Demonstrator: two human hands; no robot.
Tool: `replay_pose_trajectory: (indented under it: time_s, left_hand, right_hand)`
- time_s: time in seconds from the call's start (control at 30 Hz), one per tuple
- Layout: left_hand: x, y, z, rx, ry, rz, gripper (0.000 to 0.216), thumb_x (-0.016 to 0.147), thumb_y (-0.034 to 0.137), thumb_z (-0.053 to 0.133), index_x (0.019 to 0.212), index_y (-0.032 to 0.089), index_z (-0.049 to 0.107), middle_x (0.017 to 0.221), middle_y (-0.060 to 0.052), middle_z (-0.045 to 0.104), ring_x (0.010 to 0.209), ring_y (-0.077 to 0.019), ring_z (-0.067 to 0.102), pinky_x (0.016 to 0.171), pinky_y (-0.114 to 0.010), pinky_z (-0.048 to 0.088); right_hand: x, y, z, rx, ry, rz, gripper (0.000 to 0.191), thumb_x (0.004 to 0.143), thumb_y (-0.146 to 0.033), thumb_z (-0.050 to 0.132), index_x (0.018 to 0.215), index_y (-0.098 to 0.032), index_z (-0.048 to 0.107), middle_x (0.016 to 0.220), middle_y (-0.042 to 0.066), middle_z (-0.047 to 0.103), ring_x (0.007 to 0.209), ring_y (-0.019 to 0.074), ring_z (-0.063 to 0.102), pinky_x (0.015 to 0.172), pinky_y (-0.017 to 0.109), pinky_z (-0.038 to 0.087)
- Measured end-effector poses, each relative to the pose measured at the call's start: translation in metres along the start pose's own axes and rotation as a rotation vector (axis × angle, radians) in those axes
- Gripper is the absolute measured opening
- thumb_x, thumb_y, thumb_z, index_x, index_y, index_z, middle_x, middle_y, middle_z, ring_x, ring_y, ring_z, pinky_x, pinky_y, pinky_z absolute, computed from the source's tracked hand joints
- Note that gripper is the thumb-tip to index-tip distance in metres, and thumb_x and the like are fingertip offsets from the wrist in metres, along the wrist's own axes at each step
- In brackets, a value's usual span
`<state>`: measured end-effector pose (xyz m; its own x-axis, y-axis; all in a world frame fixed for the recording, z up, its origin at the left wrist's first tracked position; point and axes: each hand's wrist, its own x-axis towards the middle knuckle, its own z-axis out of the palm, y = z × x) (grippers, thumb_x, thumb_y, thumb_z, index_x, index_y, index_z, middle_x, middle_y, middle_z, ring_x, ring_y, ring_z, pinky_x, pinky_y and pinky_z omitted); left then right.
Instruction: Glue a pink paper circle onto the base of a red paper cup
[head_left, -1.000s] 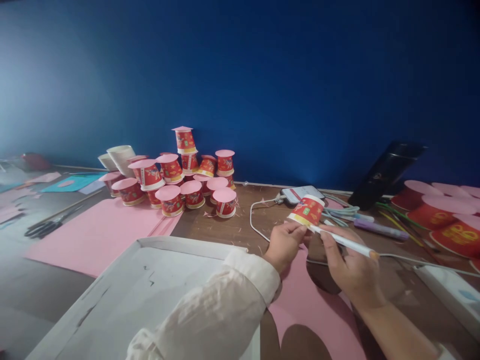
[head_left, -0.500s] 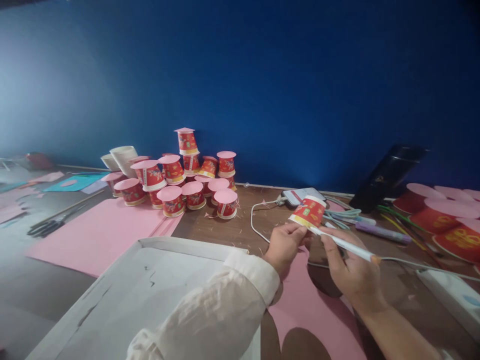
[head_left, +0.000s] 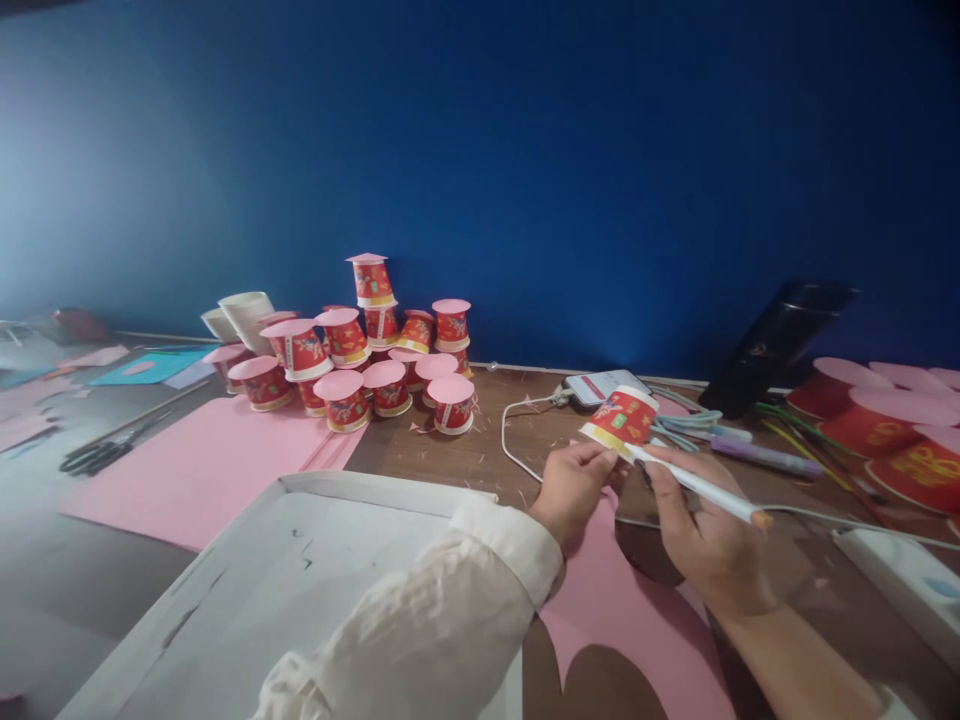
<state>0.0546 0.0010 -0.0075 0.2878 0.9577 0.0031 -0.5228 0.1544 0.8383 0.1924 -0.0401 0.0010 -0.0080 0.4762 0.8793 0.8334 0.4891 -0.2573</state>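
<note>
A red patterned paper cup [head_left: 624, 416] is tilted between my hands, with its yellow-and-white rim toward me. My left hand [head_left: 573, 490] pinches the cup at that rim. In my right hand [head_left: 709, 535] is a white pen [head_left: 705, 486], its orange end pointing back to the right and its front end at the cup's rim. Whether the tip touches the cup I cannot tell. Beneath my hands lies a pink paper sheet [head_left: 615, 620] with rounded cut-outs.
Red cups topped with pink discs [head_left: 343, 398] are stacked at centre-left. A white box lid [head_left: 247, 590] and pink sheets [head_left: 180, 460] with scissors [head_left: 105, 455] lie left. Behind the cup are a phone [head_left: 604, 387], cables and a black bottle [head_left: 780, 345]; larger red cups [head_left: 915, 455] stand right.
The cup and my right hand with the pen have shifted slightly to the right. My left hand keeps its pinch on the rim, and the view has moved a little.
</note>
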Motion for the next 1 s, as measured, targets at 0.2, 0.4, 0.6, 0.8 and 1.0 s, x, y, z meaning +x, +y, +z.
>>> replay_pose_trajectory:
  time_s: [0.2,0.4,0.6,0.8,1.0]
  left_hand:
    - [0.0005,-0.0021,0.0006,0.111,0.024,0.026,0.026,0.075,0.039,0.077,0.069,0.015,0.072,0.072,-0.003,0.066,0.072,-0.0152,0.058,0.073,-0.029,0.045]
    - [0.0026,-0.0048,-0.0019,0.148,0.034,0.029,0.025,0.076,0.040,0.076,0.071,0.015,0.074,0.073,-0.004,0.068,0.074,-0.0165,0.059,0.071,-0.029,0.045]
    - [0.0021,-0.0040,-0.0010,0.131,0.027,0.038,0.029,0.075,0.041,0.079,0.068,0.015,0.072,0.070,-0.003,0.065,0.072,-0.0148,0.058,0.073,-0.030,0.045]
    - [0.0031,0.0002,-0.0010,-0.108,0.026,-0.072,0.040,0.066,0.046,0.092,0.083,0.013,0.078,0.088,-0.008,0.073,0.085,-0.0175,0.068,0.087,-0.032,0.052]
    - [0.0072,0.0009,-0.0043,-0.268,0.000,-0.120,0.045,0.060,0.044,0.098,0.084,0.011,0.078,0.089,-0.010,0.074,0.085,-0.0159,0.069,0.090,-0.030,0.053]
  right_hand:
    - [0.0008,0.0030,-0.0001,-0.049,-0.028,-0.012,0.017,0.100,-0.027,0.061,0.111,-0.022,0.073,0.103,0.009,0.079,0.097,0.0253,0.075,0.092,0.041,0.057]
    - [0.0015,0.0022,-0.0004,-0.073,-0.016,-0.013,0.017,0.100,-0.028,0.061,0.109,-0.022,0.074,0.102,0.009,0.079,0.096,0.0249,0.075,0.090,0.040,0.057]
    - [-0.0003,0.0049,0.0024,-0.029,-0.044,-0.014,0.017,0.100,-0.027,0.061,0.109,-0.023,0.073,0.102,0.008,0.079,0.096,0.0245,0.076,0.090,0.039,0.058]
    - [0.0054,-0.0010,-0.0024,-0.029,0.101,0.009,0.022,0.098,-0.021,0.061,0.117,-0.020,0.071,0.108,0.012,0.078,0.098,0.0265,0.074,0.091,0.044,0.058]
    - [0.0036,-0.0007,-0.0029,-0.013,0.074,0.037,0.023,0.099,-0.023,0.060,0.119,-0.020,0.071,0.110,0.013,0.077,0.100,0.0275,0.073,0.092,0.044,0.057]
